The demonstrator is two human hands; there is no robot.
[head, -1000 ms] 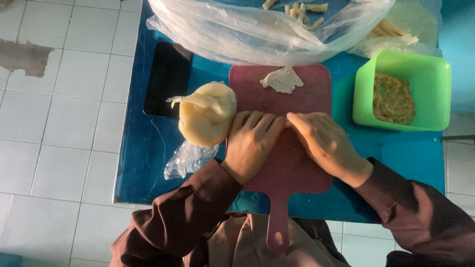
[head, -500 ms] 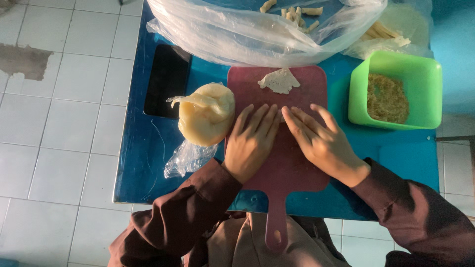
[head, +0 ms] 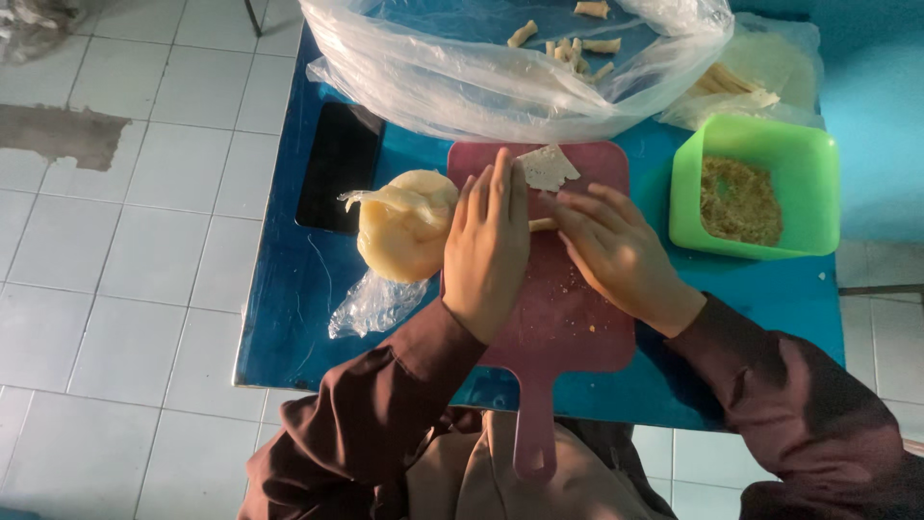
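Thin pale dough roll point(head: 542, 224) on pink plastic paddle-shaped cutting board point(head: 568, 318), toward board's far edge; long axis left-right. Left hand point(head: 486, 255) flat, fingers together, pressed over roll's left part. Right hand point(head: 616, 252) flat, fingers slightly spread, over right part. Short middle stretch showing between hands; both equally near. Small flat dough scrap point(head: 547, 167) just beyond fingertips. Bagged yellow dough lump point(head: 404, 226) off board's left edge. Green plastic tub of crumbs point(head: 751, 188) near blue table's point(head: 289, 318) right edge.
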